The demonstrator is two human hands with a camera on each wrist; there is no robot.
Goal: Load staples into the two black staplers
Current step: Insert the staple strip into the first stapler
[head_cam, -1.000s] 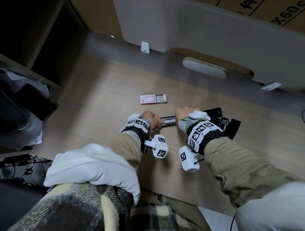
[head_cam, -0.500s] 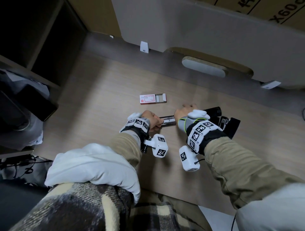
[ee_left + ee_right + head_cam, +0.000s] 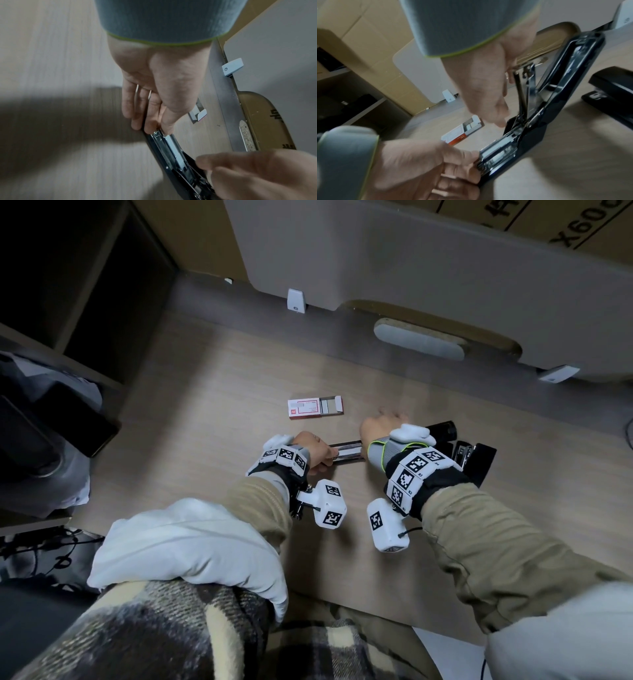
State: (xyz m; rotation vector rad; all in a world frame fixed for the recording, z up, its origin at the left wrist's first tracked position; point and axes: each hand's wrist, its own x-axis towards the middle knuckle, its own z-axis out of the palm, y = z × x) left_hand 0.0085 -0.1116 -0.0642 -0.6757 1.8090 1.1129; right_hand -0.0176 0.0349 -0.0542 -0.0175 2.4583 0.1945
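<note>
Steadying the open stapler [image 3: 346, 451] comes first: find it lying flat on the bench [image 3: 205, 405] at centre of the head view, lid swung up and back toward the right, metal channel exposed. Note the left grip [image 3: 317, 451] clamped on the front end of that channel, thumb and fingertips pinching the rail; hold this pinch firm and low so that the base cannot slide. Note the right grip [image 3: 380, 426] just beside the hinge, fingers loosely extended and apart, closed on nothing visible. Check the pale strip [image 3: 173, 147] in the channel, judged to be staples, for flat seating, legs down, before lowering the lid; press the lid at its middle, clear of the left fingertips. Locate the second stapler [image 3: 476, 457] at right of the head view, closed and largely covered by the right wrist, probably not yet loaded. Locate the staple box [image 3: 315, 409] above centre, drawer slid out. Treat as uncertain: right fingertips blurred in both wrist views, actual contact with the hinge or pusher impossible to confirm, and full length of the strip hidden under the left fingers.
</note>
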